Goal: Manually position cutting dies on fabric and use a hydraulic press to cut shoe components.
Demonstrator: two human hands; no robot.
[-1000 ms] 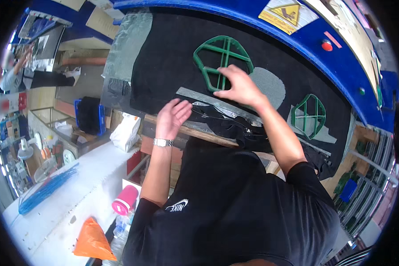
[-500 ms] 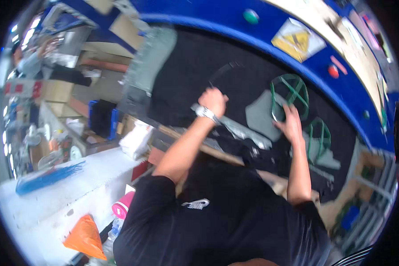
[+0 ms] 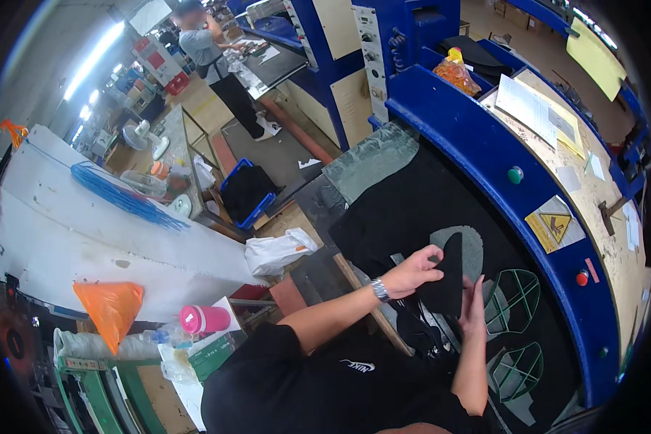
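Observation:
A cut piece of black sheet material (image 3: 445,289) stands up between my two hands, in front of a grey-green rounded sheet (image 3: 464,249). My left hand (image 3: 411,272), with a metal watch at the wrist, has its fingers curled at the piece's left edge. Along the right edge lies my right hand (image 3: 473,309), fingers stretched upward. Close by on the right are two green-framed cutting dies, the upper die (image 3: 517,300) and the lower die (image 3: 519,372), each with grey-green pieces by it. Black sheet material (image 3: 405,206) covers the work surface.
A curved blue machine beam (image 3: 484,137) borders the far side, with green and red buttons. Scraps (image 3: 419,329) lie near the front edge. To the left are a white bag (image 3: 278,249), a blue crate (image 3: 247,195) and a pink bottle (image 3: 206,318). Another person (image 3: 213,54) stands far left.
The view has swung left. My left hand has come toward the right one, and a black cut piece now stands between them. The right hand has left the grey-green piece beside the die.

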